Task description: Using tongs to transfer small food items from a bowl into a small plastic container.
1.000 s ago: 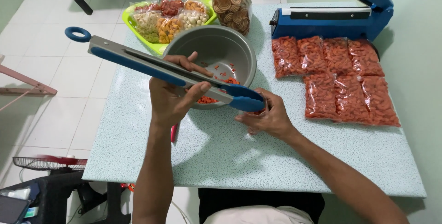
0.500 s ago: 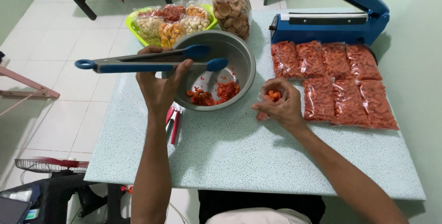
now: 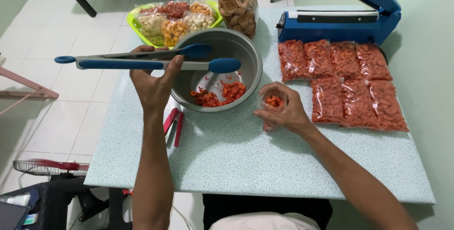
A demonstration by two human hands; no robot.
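Note:
My left hand (image 3: pixel 155 82) grips grey tongs with blue tips (image 3: pixel 146 60), held level above the left rim of a metal bowl (image 3: pixel 246 76). Orange-red snack pieces (image 3: pixel 218 93) lie in the bottom of the bowl. Just right of the bowl, my right hand (image 3: pixel 283 109) rests on the table and cups a small clear plastic bag (image 3: pixel 273 102) with a few orange pieces in it.
Several sealed packets of orange snacks (image 3: pixel 350 81) lie in rows at the right. A blue heat sealer (image 3: pixel 340 17) stands behind them. A green tray of mixed snack bags (image 3: pixel 172 19) and a tall bag of ring crackers (image 3: pixel 239 5) sit at the back. Red-handled tongs (image 3: pixel 173 125) lie beside the bowl.
The tongs swung from a slant over the table up to level above the bowl, their tips leaving my right hand. My right hand moved right with the small bag.

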